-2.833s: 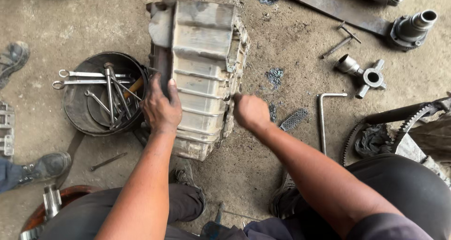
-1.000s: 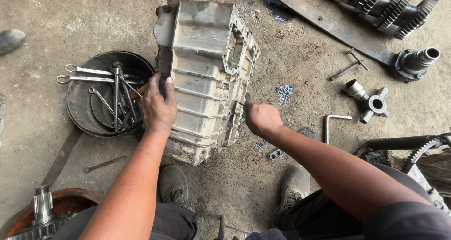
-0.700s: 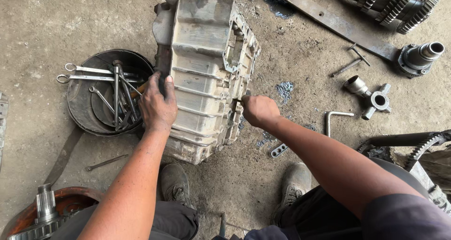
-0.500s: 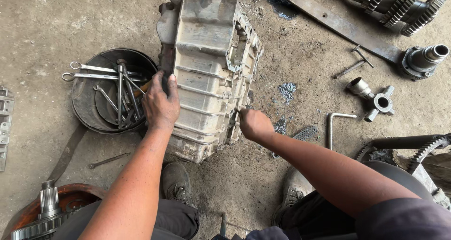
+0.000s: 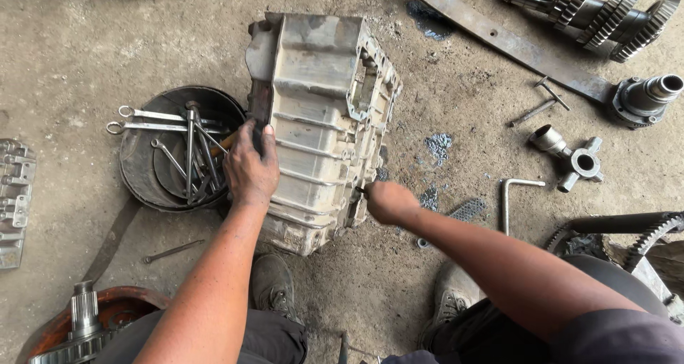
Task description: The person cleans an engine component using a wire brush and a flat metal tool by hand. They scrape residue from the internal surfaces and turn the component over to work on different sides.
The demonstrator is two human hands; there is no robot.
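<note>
Nearest are the person's two shoes (image 5: 274, 289) on the dirty floor (image 5: 64, 43), with a thin rod (image 5: 172, 250) lying off to the left.

Next come the hands. The left hand (image 5: 251, 170) lies on the left side of the big grey metal case (image 5: 320, 129). Its fingers (image 5: 262, 137) curl over a ridge and press down, so this hand steadies the case. The right hand (image 5: 385, 201) is closed into a fist at the case's right edge, low down. A small dark tip pokes out of the fist and touches the rim. It looks like a small tool, but it is too small to tell which kind.

The case lies on the floor in the middle, ribbed side up, tilted a little to the right.

To do this well, I think the left hand should keep pushing hard so the case does not rock. The right hand should keep its tool straight on the spot, so it does not slip off and hit the knuckles.

Just left of the case is a round pan (image 5: 142, 172) full of spanners (image 5: 153, 115). To the right lie a bent bar (image 5: 507, 201) and a cross-shaped part (image 5: 576, 163).

Farthest away are a long flat bar (image 5: 499, 40) and a shaft with gears (image 5: 591, 15).
</note>
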